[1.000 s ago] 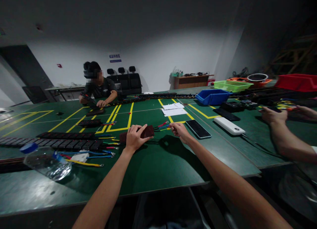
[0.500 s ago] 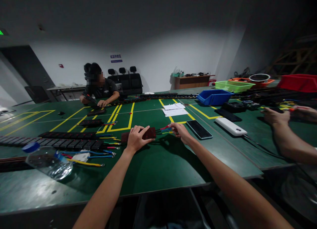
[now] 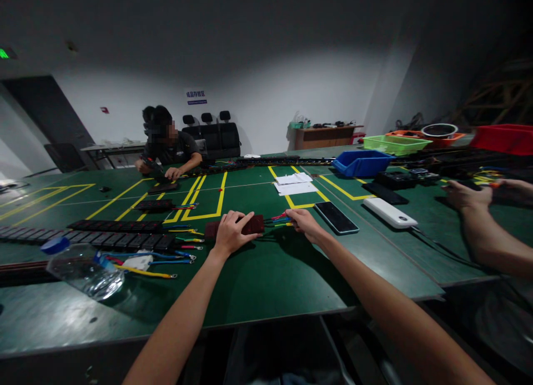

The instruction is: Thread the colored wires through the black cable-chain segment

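A dark reddish-brown block (image 3: 254, 224) lies on the green table in front of me. Over its middle rests my left hand (image 3: 231, 233), fingers and thumb gripping it from above. Short coloured wires (image 3: 275, 220), red, blue and yellow-green among them, come out of the block's right end. My right hand (image 3: 303, 223) pinches these wires near their far ends; the exact grip of the fingertips is too small to make out. Just right of that hand, a smartphone (image 3: 336, 217) lies flat on the table.
Left are rows of black modules (image 3: 120, 241) with lugged wires and a tilted water bottle (image 3: 85, 271). White papers (image 3: 295, 184), a white power bank (image 3: 389, 213) with a cable and a blue bin (image 3: 361, 164) sit beyond. Co-workers' hands (image 3: 470, 196) work at right; another person (image 3: 172, 146) sits across.
The whole view has shifted very slightly. Both my hands keep their hold on the block and wires, with almost no movement.
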### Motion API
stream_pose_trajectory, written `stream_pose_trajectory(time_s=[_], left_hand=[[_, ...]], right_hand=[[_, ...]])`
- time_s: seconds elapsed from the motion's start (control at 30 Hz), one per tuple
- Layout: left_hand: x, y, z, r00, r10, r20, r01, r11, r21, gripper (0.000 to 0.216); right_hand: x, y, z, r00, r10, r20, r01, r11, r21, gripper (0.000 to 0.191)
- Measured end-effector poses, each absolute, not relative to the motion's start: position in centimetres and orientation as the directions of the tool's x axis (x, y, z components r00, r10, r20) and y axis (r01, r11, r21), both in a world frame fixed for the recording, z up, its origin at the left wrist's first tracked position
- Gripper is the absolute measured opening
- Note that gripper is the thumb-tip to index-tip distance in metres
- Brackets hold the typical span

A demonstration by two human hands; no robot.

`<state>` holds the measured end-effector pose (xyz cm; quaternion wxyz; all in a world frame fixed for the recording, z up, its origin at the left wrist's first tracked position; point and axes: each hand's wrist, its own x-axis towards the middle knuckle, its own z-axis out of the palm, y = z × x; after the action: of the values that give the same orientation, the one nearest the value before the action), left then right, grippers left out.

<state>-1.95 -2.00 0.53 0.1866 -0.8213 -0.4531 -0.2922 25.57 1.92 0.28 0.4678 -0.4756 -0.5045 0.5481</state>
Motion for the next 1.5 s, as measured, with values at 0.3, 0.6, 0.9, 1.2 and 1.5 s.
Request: stream_pose_trajectory(time_s=[0.3,0.6,0.9,1.2,1.5], left_hand=[[-1.92,-1.92,0.61,0.356,0.655,0.667,0.891,-0.453,-0.032,0.071],[-1.78,-1.92,0.55,0.375,0.702,0.605,0.889,-0.458,-0.019,0.07],[-1.77,-1.98,0.63,0.369,0.702,0.61,0.881,-0.473,0.011,0.07],[-1.88,-2.14,0.72,0.402,0.683,0.609,0.863,-0.505,-0.003,0.07],[-1.85,-2.11,0.76,0.399,0.68,0.615,0.867,-0.498,-0.011,0.068]], right_hand=[[25.93,2.22,0.23,-0.05,0.998,0.038,0.106,0.044,-0.993,0.038],[25.83,2.34,-0.01,-0.067,0.937,0.343,0.355,0.343,-0.869,0.038],[26.0,2.19,-0.11,-0.021,0.941,0.338,0.478,0.307,-0.823,0.033],[25.2,1.93,-0.02,-0.101,0.995,0.005,0.036,0.009,-0.999,0.029],[25.23,1.86,0.39,-0.083,0.991,-0.103,-0.008,-0.104,-0.995,0.031]])
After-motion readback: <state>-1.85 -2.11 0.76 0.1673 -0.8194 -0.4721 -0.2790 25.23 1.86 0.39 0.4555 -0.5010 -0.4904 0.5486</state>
